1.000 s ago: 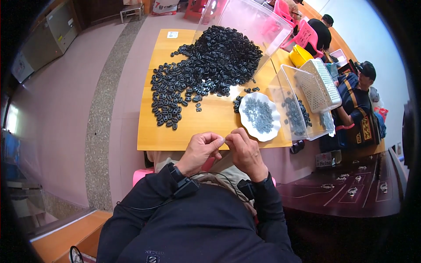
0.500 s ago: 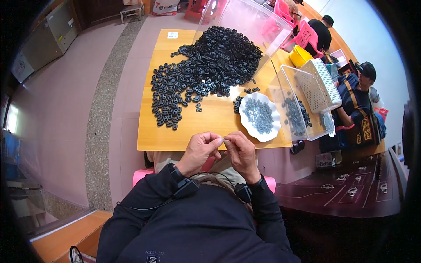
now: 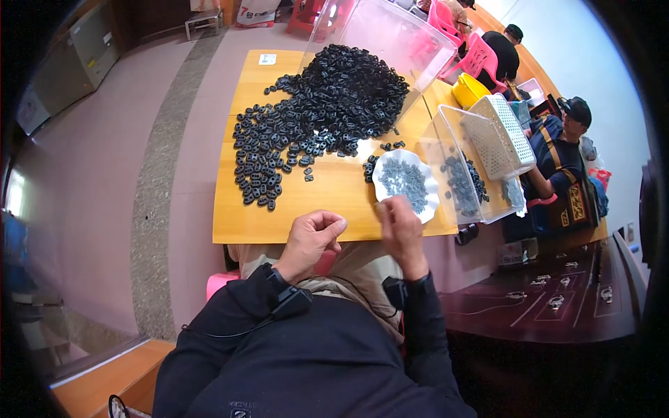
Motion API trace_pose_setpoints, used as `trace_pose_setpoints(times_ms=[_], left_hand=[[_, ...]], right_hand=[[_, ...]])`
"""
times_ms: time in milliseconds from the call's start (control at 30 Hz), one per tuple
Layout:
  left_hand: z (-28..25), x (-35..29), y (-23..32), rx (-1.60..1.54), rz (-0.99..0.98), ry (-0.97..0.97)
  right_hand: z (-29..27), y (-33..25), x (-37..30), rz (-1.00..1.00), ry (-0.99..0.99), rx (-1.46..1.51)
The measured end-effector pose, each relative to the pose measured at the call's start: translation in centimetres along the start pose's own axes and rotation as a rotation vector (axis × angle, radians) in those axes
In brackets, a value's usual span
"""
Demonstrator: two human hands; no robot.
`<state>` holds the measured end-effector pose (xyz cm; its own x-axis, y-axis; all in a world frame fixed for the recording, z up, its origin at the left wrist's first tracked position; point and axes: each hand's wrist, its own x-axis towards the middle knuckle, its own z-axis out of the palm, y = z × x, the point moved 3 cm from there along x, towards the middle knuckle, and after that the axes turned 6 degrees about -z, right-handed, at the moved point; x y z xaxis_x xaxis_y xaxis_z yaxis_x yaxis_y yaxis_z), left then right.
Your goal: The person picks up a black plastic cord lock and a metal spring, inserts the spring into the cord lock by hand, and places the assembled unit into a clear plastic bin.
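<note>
Bright, even light is spread over the middle of the frame, and the yellow table [image 3: 327, 202] is lit cleanly with only soft, short shadows under the heap of black parts [image 3: 313, 118]. Pale glare is caught on the clear plastic bin [image 3: 390, 35] at the upper centre. A strong fisheye bend is seen: table edges are curved, and all four corners are swallowed by a black vignette. Smearing and dimness are noticed along the left rim. The right hand [image 3: 401, 226] is slightly blurred.

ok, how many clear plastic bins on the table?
2. A large bin lies tipped at the far end, black parts spilling from it. A smaller bin stands at the right edge, beside the white dish. Others may be hidden.
</note>
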<state>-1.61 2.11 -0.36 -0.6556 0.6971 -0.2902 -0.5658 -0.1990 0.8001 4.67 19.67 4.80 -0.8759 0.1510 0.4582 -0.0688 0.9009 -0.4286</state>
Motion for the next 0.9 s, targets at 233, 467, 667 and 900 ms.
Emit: trace_pose_setpoints(times_ms=[233, 467, 667, 900], left_hand=[[0.5, 0.0, 0.2, -0.016, -0.002, 0.023], [0.4, -0.1, 0.4, -0.032, -0.047, 0.03], [0.1, 0.2, 0.1, -0.08, -0.079, 0.046], [0.0, 0.3, -0.3, -0.06, -0.101, 0.047]], right_hand=[[-2.8, 6.6, 1.7, 0.119, -0.09, -0.416], [-1.1, 6.6, 2.7, 0.092, -0.239, -0.255], [-0.6, 6.9, 2.9, 0.069, -0.224, -0.247], [-0.6, 7.2, 2.8, 0.046, -0.162, -0.21]])
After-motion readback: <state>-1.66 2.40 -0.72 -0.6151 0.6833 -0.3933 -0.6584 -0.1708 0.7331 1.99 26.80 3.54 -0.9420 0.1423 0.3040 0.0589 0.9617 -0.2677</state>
